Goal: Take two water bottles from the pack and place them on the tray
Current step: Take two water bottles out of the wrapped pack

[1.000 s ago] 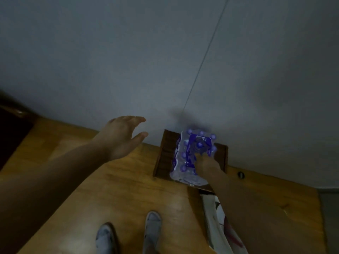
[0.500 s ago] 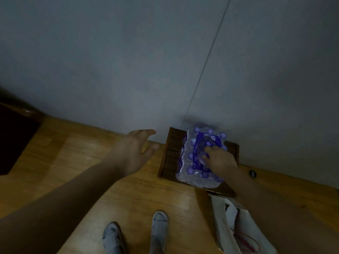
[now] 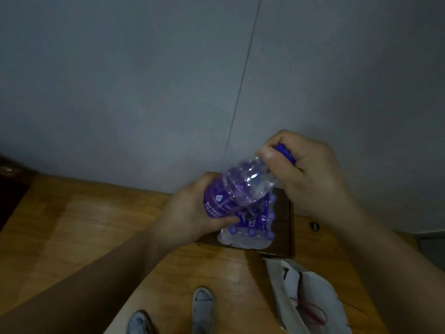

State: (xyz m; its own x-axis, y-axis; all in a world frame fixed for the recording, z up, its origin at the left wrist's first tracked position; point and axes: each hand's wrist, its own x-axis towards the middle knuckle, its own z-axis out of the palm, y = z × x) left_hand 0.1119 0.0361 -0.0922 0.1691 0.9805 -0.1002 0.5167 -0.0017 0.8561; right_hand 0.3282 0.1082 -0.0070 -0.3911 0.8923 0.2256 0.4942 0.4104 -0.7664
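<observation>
- We see one water bottle (image 3: pixel 237 189) held in the air, tilted, its cap end up to the right and its purple label end down to the left.
- Our left hand (image 3: pixel 190 213) wraps around the labelled lower body of the bottle, fingers closed on it.
- Our right hand (image 3: pixel 305 174) grips the neck and purple cap (image 3: pixel 284 153), curled tight around them.
- The bottle hangs just above the pack (image 3: pixel 250 225), a shrink-wrapped bundle with purple caps showing through the plastic.
- The pack sits on a dark brown tray (image 3: pixel 283 232), which lies on the wooden floor (image 3: pixel 84 237) against the grey wall (image 3: pixel 144 80).
- A white bag (image 3: pixel 303 300) lies near the tray, and two shoes (image 3: pixel 203 304) show at the bottom edge.
</observation>
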